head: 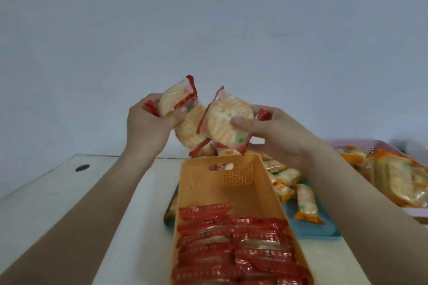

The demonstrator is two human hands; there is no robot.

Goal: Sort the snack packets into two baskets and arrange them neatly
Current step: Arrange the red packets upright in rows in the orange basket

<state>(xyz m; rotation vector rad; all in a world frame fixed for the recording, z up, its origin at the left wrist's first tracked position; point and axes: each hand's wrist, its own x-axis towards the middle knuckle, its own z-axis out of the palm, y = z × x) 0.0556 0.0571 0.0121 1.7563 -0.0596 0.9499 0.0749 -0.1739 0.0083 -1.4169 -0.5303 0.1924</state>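
- The left hand [148,122] curls round a clutch of round rice-cracker packets [176,99] in clear film with red ends, thumb across the front and fingers behind, so that several ride as one stack
- The right hand [273,132] pinches one more red-ended round packet [228,120], thumb on its face and fingers behind; it leans against the left hand's bundle, seemingly so the two lots can be squared together
- Both lots hang in the air above the far end of the long orange perforated plastic basket [220,183], the part that has no packets in it
- In the basket's near half, red-ended packets [234,238] stand on edge in close rows; set this way they likely save room and stay tidy, and the held ones probably belong next in line
- Long cracker packets [305,206] with orange ends lie loose on a flat teal mat [315,229] just right of that basket; they look like the other sort, not yet put away
- A pink plastic basket [347,143] at the far right holds more orange-ended packets [393,178], so the split seems to go by wrapper colour
- Everything rests on a white table [58,192]
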